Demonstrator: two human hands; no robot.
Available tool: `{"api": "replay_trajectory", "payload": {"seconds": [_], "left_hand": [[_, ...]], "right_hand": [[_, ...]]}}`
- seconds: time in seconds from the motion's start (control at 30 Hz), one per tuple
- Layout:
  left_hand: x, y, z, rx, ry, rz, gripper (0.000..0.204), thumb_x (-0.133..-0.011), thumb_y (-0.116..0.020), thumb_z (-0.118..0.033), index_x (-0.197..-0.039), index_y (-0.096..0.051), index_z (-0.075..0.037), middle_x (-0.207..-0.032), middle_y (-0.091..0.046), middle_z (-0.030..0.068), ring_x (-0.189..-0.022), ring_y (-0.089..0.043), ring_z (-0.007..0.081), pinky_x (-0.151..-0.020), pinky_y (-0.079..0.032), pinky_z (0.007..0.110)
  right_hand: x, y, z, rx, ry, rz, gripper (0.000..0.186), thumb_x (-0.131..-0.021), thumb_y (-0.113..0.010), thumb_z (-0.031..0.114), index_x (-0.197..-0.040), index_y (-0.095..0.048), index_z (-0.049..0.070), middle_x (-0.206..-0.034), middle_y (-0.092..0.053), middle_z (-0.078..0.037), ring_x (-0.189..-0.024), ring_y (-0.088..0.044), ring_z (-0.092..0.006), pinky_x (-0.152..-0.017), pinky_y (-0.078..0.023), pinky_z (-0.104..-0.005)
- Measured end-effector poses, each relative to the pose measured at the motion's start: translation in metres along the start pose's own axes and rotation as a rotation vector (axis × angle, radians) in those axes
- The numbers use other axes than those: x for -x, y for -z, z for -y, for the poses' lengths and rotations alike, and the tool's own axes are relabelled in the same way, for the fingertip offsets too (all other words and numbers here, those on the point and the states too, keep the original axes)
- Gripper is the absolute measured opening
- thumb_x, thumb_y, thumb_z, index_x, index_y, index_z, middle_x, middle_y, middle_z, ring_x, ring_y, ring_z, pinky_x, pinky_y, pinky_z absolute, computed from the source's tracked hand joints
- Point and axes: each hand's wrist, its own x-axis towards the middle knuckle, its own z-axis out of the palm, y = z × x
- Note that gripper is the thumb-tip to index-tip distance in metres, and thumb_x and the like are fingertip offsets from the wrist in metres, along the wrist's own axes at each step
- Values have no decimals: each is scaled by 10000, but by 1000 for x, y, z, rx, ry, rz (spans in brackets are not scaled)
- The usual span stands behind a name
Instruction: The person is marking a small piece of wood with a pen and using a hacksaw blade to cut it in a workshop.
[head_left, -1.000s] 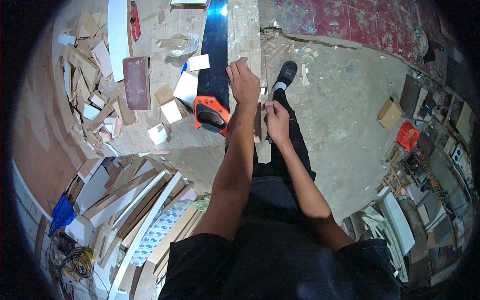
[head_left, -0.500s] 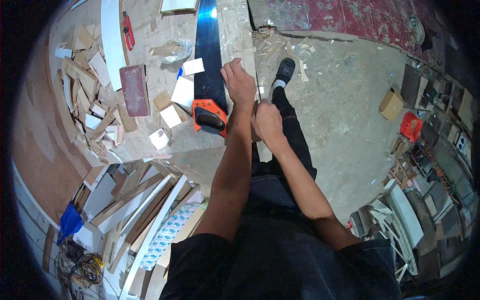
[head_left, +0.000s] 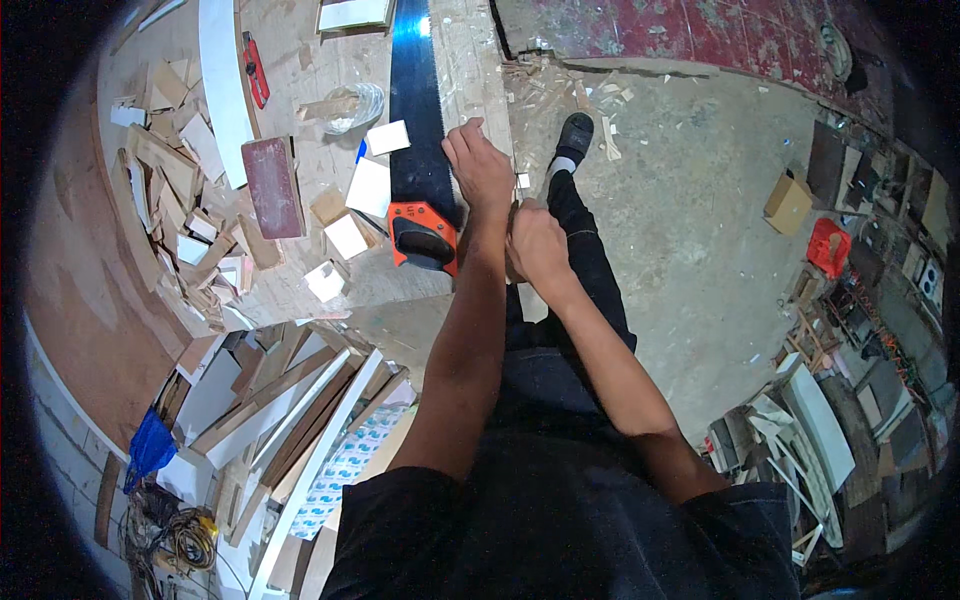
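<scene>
The person is standing at the near edge of a cluttered workbench [head_left: 330, 290], and everything here is placed relative to the handsaw [head_left: 420, 130] lying on it, its dark blade running away from the body and its orange handle [head_left: 425, 235] pointing back toward the bench edge. The left hand [head_left: 480, 165] is resting palm down just to the right of the saw blade, fingers pressed together and lying flat on a pale wooden plank [head_left: 475, 60] that is running alongside the blade. The right hand [head_left: 535, 245] is sitting just right of the saw's handle, at the bench edge, curled into a loose fist; it appears to be pinching some small thing against the plank's end, but what it is cannot be told from this view. White and tan offcuts [head_left: 370, 185] are lying to the left of the saw, with a dark red block [head_left: 272, 185] farther left. The step in hand seems to be steadying and marking or aligning the plank. Judging from this, the next move is calling for the left hand keeping the plank pinned while the right hand is working precisely at its near end.
</scene>
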Motion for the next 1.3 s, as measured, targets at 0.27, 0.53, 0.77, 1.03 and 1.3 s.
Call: {"api": "replay_trajectory", "payload": {"seconds": [0.27,0.53,0.77,1.03,1.3], "left_hand": [[0,5,4,10,-36,77,340,-819,-515,93,-1143,-548,-2,-1068,-525,192,-1030,-503,384,-926,-414,474],[0,6,6,86,-60,40,272,-893,-472,75,-1137,-561,-3,-1058,-533,203,-1005,-489,404,-894,-401,494],[2,8,7,84,-73,78,279,-889,-471,90,-1143,-551,8,-1061,-535,201,-1006,-492,398,-913,-397,483],[3,6,8,67,-83,72,251,-925,-479,64,-1155,-555,-3,-1047,-527,199,-1012,-494,393,-902,-405,480],[2,9,11,59,-113,109,318,-848,-506,87,-1145,-561,-10,-1058,-535,183,-1023,-510,377,-923,-419,466]], "right_hand": [[-1,0,-2,-11,-61,81,221,-846,-656,125,-917,-571,-66,-814,-682,-300,-801,-705,-442,-688,-575,-500],[-1,6,2,-68,-68,98,218,-845,-638,108,-916,-577,-90,-833,-667,-335,-835,-685,-484,-751,-570,-521],[2,4,7,-49,-80,65,179,-814,-654,67,-886,-595,-85,-832,-672,-337,-829,-693,-475,-748,-572,-509],[2,3,9,-58,-92,60,181,-822,-653,78,-895,-594,-77,-835,-679,-323,-814,-699,-462,-747,-573,-512],[3,-6,6,-29,-54,2,181,-844,-620,119,-880,-608,-58,-788,-669,-296,-770,-697,-445,-724,-573,-507]]}}
